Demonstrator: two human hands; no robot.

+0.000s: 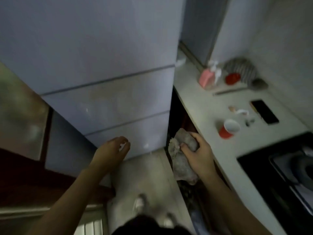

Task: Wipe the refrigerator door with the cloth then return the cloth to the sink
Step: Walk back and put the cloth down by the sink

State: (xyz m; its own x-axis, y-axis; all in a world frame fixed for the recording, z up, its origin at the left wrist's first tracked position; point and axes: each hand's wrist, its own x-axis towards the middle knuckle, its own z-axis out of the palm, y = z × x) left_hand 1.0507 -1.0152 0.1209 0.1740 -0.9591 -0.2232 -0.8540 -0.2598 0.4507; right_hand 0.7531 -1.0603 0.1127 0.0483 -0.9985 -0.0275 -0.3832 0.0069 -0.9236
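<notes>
The pale blue-grey refrigerator [94,61] fills the upper left, with an upper door and two drawer fronts below it. A crumpled grey cloth [182,160] hangs in the dark gap between the refrigerator's right side and the counter, and my right hand [196,151] grips its top. My left hand [115,150] hovers in front of the lowest drawer front, fingers loosely curled and holding nothing. No sink shows in the view.
A white counter [208,106] runs along the right with a red cup [227,128], a black phone [265,111], a pink bottle [205,78], a red bowl [232,78] and a striped cloth [240,69]. A black stove [288,170] sits at lower right. My feet stand on the tiled floor [145,177].
</notes>
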